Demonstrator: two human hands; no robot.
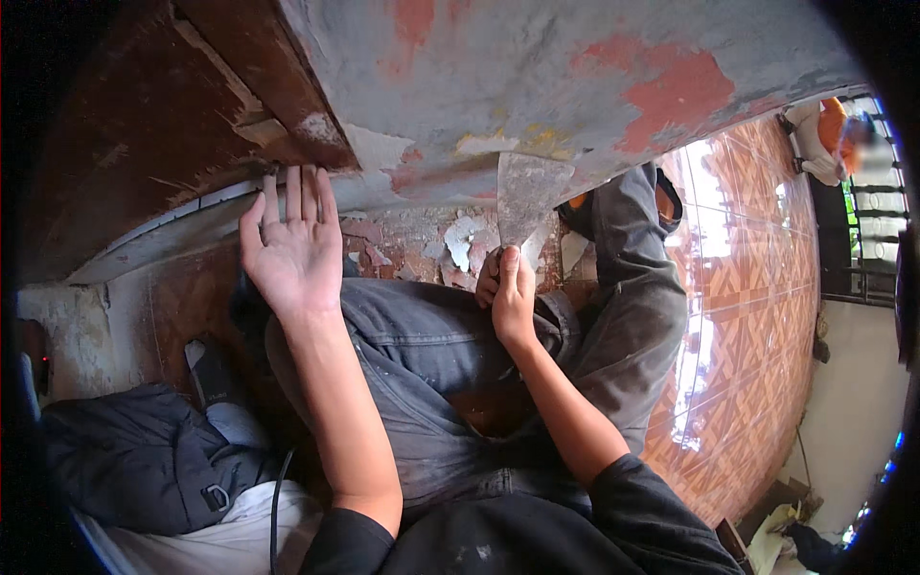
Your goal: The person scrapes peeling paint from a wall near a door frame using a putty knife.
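My right hand (511, 295) is closed round the handle of a putty knife (525, 192), thumb on top. The wide metal blade points up and its edge meets the lower part of a grey wall (460, 77) with red and yellow paint patches. My left hand (299, 244) is open, palm up, fingers stretched out. Its fingertips touch the bottom edge of a worn brown wooden panel (163, 115) beside the wall. Peeled paint flakes (463, 241) lie on the floor at the foot of the wall, between my hands.
My legs (431, 345) are folded on the floor. A black bag (144, 455) lies on pale cloth (249, 527) at left. Shiny patterned tiles (747, 316) stretch away at right, where another person in orange (832, 139) is near a barred window (877, 211).
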